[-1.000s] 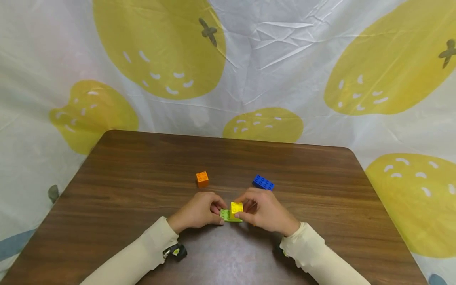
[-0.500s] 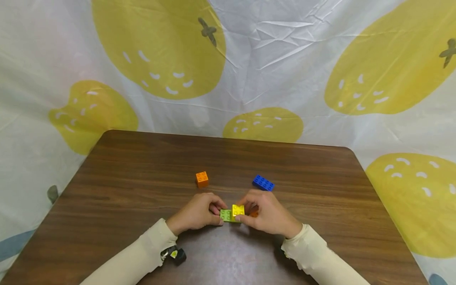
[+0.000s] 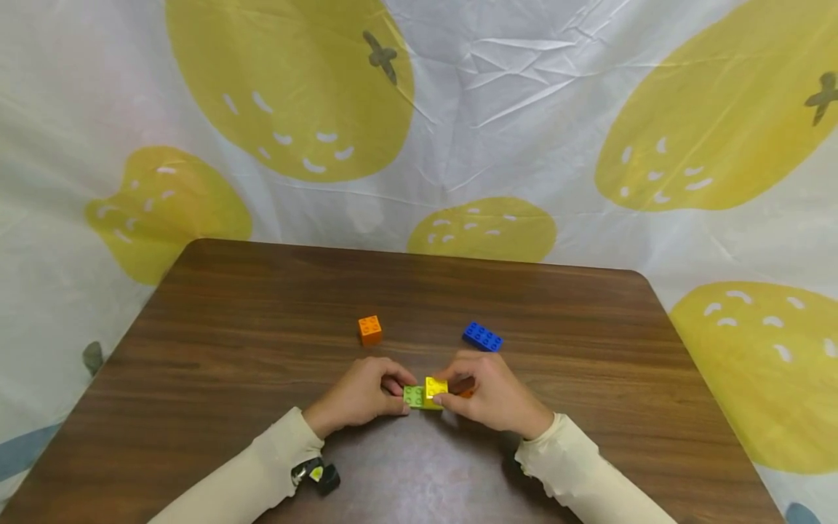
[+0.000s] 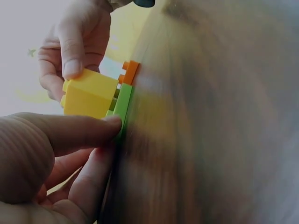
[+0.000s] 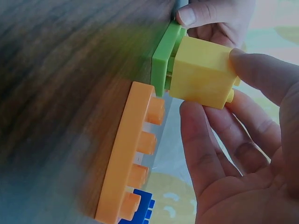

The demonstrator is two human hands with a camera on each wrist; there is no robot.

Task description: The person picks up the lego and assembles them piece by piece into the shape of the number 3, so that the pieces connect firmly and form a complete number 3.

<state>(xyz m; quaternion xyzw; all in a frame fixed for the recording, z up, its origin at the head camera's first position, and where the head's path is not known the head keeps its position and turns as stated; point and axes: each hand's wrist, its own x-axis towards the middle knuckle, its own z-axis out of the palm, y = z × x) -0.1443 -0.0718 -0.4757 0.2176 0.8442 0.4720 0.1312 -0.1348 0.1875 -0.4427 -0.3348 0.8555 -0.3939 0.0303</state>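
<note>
My left hand [image 3: 360, 391] pinches the left end of a flat light-green toy building brick [image 3: 413, 396] between thumb and fingers, low at the table. Over the green brick's right end stands a taller yellow brick [image 3: 436, 386], gripped by the thumb and fingers of my right hand [image 3: 494, 397]. In the right wrist view, green studs show in a narrow gap between the yellow brick [image 5: 201, 70] and the green brick [image 5: 164, 58]. Beside the green one lies a flat orange brick [image 5: 126, 154] with a row of studs; in the head view my right hand mostly covers it.
A small orange cube-like brick [image 3: 369, 330] sits on the brown wooden table [image 3: 275, 313] beyond my left hand. Just beyond my right hand lies a blue brick [image 3: 482, 336] with several studs. A white sheet with yellow fruit prints [image 3: 484, 229] hangs behind the far edge.
The yellow brick and my right hand have shifted slightly right and toward me, then held nearly still. More of the flat orange brick shows under that hand. My left hand has stayed on the green brick.
</note>
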